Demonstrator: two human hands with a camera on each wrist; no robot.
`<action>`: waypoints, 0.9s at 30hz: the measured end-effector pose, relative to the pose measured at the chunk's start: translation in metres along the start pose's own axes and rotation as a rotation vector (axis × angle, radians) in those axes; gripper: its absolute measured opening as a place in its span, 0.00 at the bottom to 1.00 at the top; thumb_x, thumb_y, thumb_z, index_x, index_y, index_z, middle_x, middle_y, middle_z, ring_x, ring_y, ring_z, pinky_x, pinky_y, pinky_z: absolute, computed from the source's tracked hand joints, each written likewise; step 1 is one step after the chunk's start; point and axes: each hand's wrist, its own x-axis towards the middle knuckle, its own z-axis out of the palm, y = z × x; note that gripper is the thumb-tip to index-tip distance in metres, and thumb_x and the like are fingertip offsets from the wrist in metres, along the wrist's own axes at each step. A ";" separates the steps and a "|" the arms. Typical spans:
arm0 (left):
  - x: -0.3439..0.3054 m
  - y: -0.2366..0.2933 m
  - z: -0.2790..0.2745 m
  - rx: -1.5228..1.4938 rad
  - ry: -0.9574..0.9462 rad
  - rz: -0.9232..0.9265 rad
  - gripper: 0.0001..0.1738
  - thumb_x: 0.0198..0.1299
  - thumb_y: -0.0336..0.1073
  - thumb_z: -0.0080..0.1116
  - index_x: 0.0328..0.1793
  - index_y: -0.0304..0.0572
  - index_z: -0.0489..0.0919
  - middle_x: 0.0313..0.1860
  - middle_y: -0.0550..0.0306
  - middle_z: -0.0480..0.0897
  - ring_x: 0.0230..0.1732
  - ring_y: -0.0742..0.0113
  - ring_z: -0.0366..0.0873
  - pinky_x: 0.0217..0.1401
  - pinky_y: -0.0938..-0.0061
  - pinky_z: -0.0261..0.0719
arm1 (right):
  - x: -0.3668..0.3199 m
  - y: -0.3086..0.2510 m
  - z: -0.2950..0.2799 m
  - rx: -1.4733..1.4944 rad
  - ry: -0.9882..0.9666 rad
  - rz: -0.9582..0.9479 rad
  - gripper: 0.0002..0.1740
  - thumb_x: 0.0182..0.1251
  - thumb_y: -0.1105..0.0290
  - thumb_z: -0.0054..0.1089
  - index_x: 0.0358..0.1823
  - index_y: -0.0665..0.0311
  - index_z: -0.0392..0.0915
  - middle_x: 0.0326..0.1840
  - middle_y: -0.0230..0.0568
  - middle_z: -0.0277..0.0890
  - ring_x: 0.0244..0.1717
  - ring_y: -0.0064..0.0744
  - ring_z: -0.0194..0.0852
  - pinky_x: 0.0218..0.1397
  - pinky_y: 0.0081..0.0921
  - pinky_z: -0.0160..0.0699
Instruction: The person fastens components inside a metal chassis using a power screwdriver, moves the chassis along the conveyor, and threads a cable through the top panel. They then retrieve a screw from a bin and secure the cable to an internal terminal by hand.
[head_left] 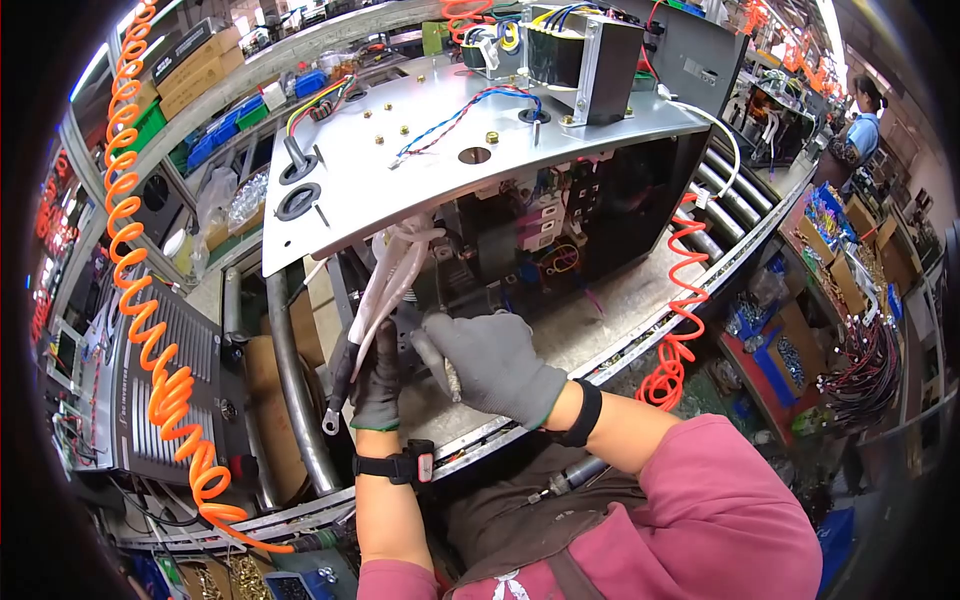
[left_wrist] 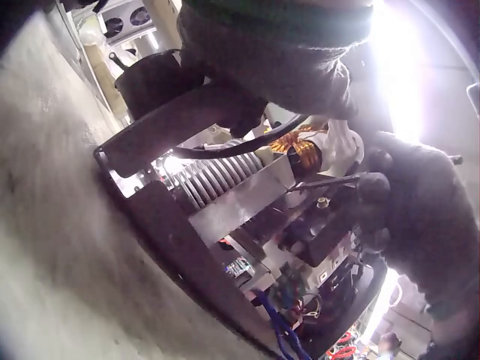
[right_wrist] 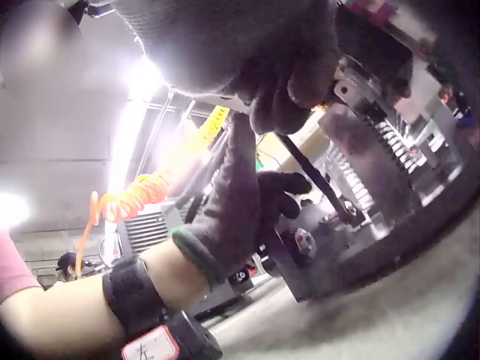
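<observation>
My gloved left hand (head_left: pixel 378 388) is upright beside white-sleeved cables (head_left: pixel 398 265) that come down from under the metal plate. In the right wrist view its thumb points up and its fingers (right_wrist: pixel 289 187) reach towards the cabinet; I cannot tell whether they grip a cable. A black cable end with a ring terminal (head_left: pixel 331 422) hangs beside it. My gloved right hand (head_left: pixel 495 365) is curled in front of the cabinet opening. In the left wrist view its fingers pinch a thin dark rod-like piece (left_wrist: pixel 326 182) near a copper-wound coil (left_wrist: pixel 296 144). A black cable (right_wrist: pixel 311 169) runs below the hands.
The metal plate (head_left: pixel 400 170) overhangs the opening and carries a transformer (head_left: pixel 555 60). An orange coiled hose (head_left: pixel 125 200) hangs at left, a red one (head_left: pixel 680 350) at right. A finned inverter case (head_left: pixel 170 370) lies left, past rollers (head_left: pixel 290 390). Another person (head_left: pixel 860 130) is at far right.
</observation>
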 end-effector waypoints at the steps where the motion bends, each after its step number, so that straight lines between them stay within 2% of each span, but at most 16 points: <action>1: -0.001 -0.001 0.000 -0.021 -0.010 0.000 0.34 0.59 0.61 0.57 0.54 0.36 0.78 0.41 0.50 0.83 0.43 0.60 0.80 0.48 0.67 0.76 | 0.000 -0.001 -0.001 -0.015 -0.070 0.015 0.11 0.65 0.63 0.55 0.28 0.59 0.68 0.17 0.41 0.73 0.18 0.43 0.75 0.19 0.37 0.70; 3: -0.002 0.000 0.000 -0.028 -0.023 -0.015 0.34 0.59 0.62 0.56 0.54 0.36 0.78 0.41 0.51 0.83 0.43 0.60 0.80 0.47 0.67 0.76 | -0.001 -0.003 0.002 -0.026 -0.137 0.025 0.10 0.65 0.62 0.55 0.30 0.60 0.69 0.18 0.42 0.74 0.19 0.44 0.76 0.19 0.38 0.71; 4: -0.002 0.001 0.000 -0.037 -0.041 -0.032 0.34 0.59 0.63 0.55 0.54 0.36 0.78 0.41 0.51 0.83 0.43 0.60 0.80 0.47 0.67 0.76 | -0.004 -0.002 0.007 0.037 -0.170 0.076 0.08 0.65 0.64 0.54 0.38 0.61 0.70 0.21 0.45 0.75 0.22 0.47 0.77 0.22 0.40 0.72; 5: -0.002 0.001 0.001 -0.032 -0.040 -0.028 0.34 0.59 0.63 0.55 0.54 0.36 0.78 0.41 0.51 0.83 0.43 0.60 0.80 0.47 0.67 0.76 | -0.006 -0.001 0.012 0.101 -0.203 0.127 0.12 0.64 0.66 0.53 0.46 0.62 0.72 0.25 0.48 0.76 0.25 0.49 0.78 0.24 0.42 0.73; 8: -0.001 0.006 0.000 -0.063 -0.116 -0.045 0.37 0.59 0.66 0.52 0.55 0.36 0.78 0.42 0.51 0.83 0.43 0.61 0.80 0.48 0.67 0.76 | -0.017 0.008 0.020 0.390 -0.193 0.099 0.18 0.62 0.70 0.48 0.54 0.65 0.66 0.32 0.56 0.77 0.32 0.54 0.78 0.30 0.44 0.75; 9: -0.001 0.014 -0.002 -0.077 -0.150 -0.062 0.38 0.59 0.67 0.51 0.55 0.36 0.77 0.42 0.50 0.83 0.43 0.61 0.80 0.48 0.67 0.76 | -0.018 0.011 0.024 0.494 -0.194 0.101 0.26 0.62 0.71 0.49 0.63 0.66 0.64 0.37 0.53 0.78 0.34 0.47 0.81 0.33 0.37 0.76; 10: -0.001 0.019 -0.003 -0.093 -0.185 -0.079 0.39 0.59 0.68 0.50 0.55 0.36 0.77 0.43 0.50 0.82 0.43 0.61 0.80 0.49 0.67 0.76 | -0.021 0.016 0.025 0.500 -0.191 0.103 0.26 0.62 0.71 0.49 0.63 0.66 0.64 0.37 0.53 0.78 0.34 0.47 0.81 0.33 0.37 0.76; 12: -0.001 0.014 -0.004 -0.097 -0.203 -0.066 0.38 0.59 0.67 0.51 0.55 0.35 0.77 0.44 0.50 0.82 0.43 0.62 0.80 0.50 0.67 0.76 | -0.019 0.024 0.021 1.214 -0.400 0.373 0.33 0.59 0.74 0.49 0.70 0.64 0.60 0.44 0.45 0.77 0.35 0.41 0.79 0.41 0.36 0.78; 13: -0.003 0.014 -0.003 -0.142 -0.204 -0.144 0.38 0.60 0.66 0.51 0.56 0.35 0.77 0.45 0.50 0.82 0.44 0.63 0.80 0.50 0.67 0.76 | -0.017 0.024 0.026 1.652 -0.435 0.605 0.29 0.63 0.72 0.47 0.68 0.65 0.64 0.42 0.37 0.77 0.34 0.29 0.77 0.41 0.28 0.78; 14: -0.004 0.015 -0.003 -0.188 -0.204 -0.222 0.37 0.60 0.65 0.52 0.57 0.35 0.76 0.46 0.50 0.82 0.46 0.63 0.79 0.51 0.67 0.75 | -0.017 0.024 0.024 1.656 -0.436 0.606 0.29 0.63 0.72 0.47 0.68 0.65 0.64 0.42 0.37 0.77 0.34 0.29 0.77 0.41 0.28 0.78; 16: -0.004 0.002 0.000 -0.131 -0.137 -0.165 0.37 0.60 0.64 0.52 0.58 0.35 0.76 0.47 0.50 0.82 0.47 0.63 0.78 0.52 0.67 0.75 | -0.021 0.018 0.018 1.652 -0.391 0.756 0.25 0.68 0.70 0.43 0.67 0.65 0.64 0.37 0.41 0.77 0.32 0.26 0.76 0.40 0.23 0.78; 17: -0.004 -0.003 0.002 -0.078 -0.071 -0.103 0.37 0.61 0.63 0.53 0.59 0.35 0.75 0.48 0.51 0.82 0.48 0.62 0.78 0.53 0.67 0.74 | -0.024 0.007 0.019 1.593 -0.271 0.764 0.23 0.71 0.67 0.41 0.65 0.64 0.65 0.27 0.40 0.75 0.25 0.22 0.73 0.30 0.18 0.75; 18: -0.004 -0.001 0.002 -0.075 -0.075 -0.105 0.37 0.61 0.63 0.53 0.59 0.35 0.75 0.48 0.51 0.82 0.48 0.62 0.78 0.53 0.67 0.74 | -0.026 -0.002 0.020 1.596 -0.268 0.767 0.23 0.71 0.67 0.41 0.65 0.64 0.65 0.27 0.40 0.75 0.25 0.22 0.73 0.30 0.18 0.75; 21: -0.003 0.014 0.004 0.041 -0.022 0.029 0.36 0.62 0.66 0.48 0.56 0.39 0.79 0.45 0.54 0.83 0.47 0.65 0.79 0.51 0.70 0.75 | -0.032 -0.021 0.036 1.442 0.083 1.052 0.15 0.72 0.63 0.44 0.51 0.66 0.69 0.18 0.31 0.66 0.16 0.19 0.63 0.15 0.19 0.61; 22: -0.003 0.021 0.004 0.048 -0.021 0.032 0.36 0.62 0.66 0.48 0.56 0.39 0.79 0.45 0.54 0.83 0.47 0.65 0.79 0.51 0.70 0.75 | -0.033 -0.020 0.039 1.447 0.086 1.055 0.15 0.72 0.63 0.44 0.51 0.66 0.69 0.18 0.31 0.66 0.16 0.19 0.63 0.15 0.19 0.61; 27: -0.002 -0.004 0.001 0.063 -0.046 0.013 0.37 0.62 0.66 0.47 0.57 0.39 0.78 0.47 0.53 0.83 0.48 0.64 0.79 0.52 0.69 0.75 | -0.023 -0.024 0.042 1.724 0.118 1.179 0.12 0.71 0.61 0.47 0.31 0.59 0.64 0.15 0.30 0.62 0.08 0.20 0.55 0.09 0.21 0.52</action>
